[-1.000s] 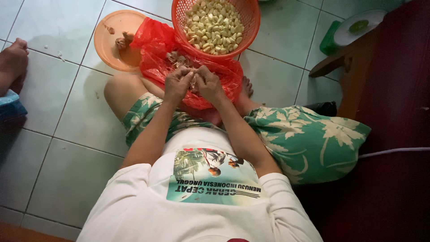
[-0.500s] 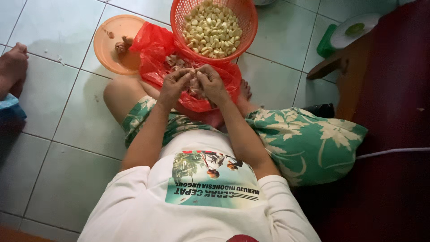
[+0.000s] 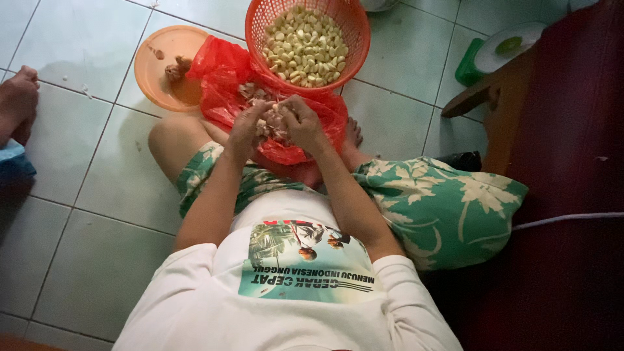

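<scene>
Person's sitting cross-legged on the pale tiled floor (image 3: 84, 195), peeling garlic right over a red plastic bag (image 3: 224, 71) spread in front of the knees. Both hands are pressed close together above the near side of that bag: the left hand (image 3: 246, 133) and the right hand (image 3: 304, 123) look to be pinching one small garlic clove (image 3: 276, 110) between the fingertips, though it's mostly covered, so I can't tell exactly how the grip sits. More unpeeled bits lie on the bag, just beyond the hands. Touching the far edge of the bag is a red mesh basket (image 3: 354, 39) heaped with pale peeled cloves. On the bag's left side, partly under it, there's an orange plastic plate (image 3: 153, 71) with a few scraps of skin. Well off to the right of the bag is a green-and-white container (image 3: 497, 55) by a dark wooden piece of furniture (image 3: 500, 123), and someone else's bare foot (image 3: 18, 101) pokes in well off to its left. My two cents on technique: keep the hands low over the bag so the papery skin drops onto it, nip the root end first, then roll the clove between thumb and finger so the skin slides off whole.
</scene>
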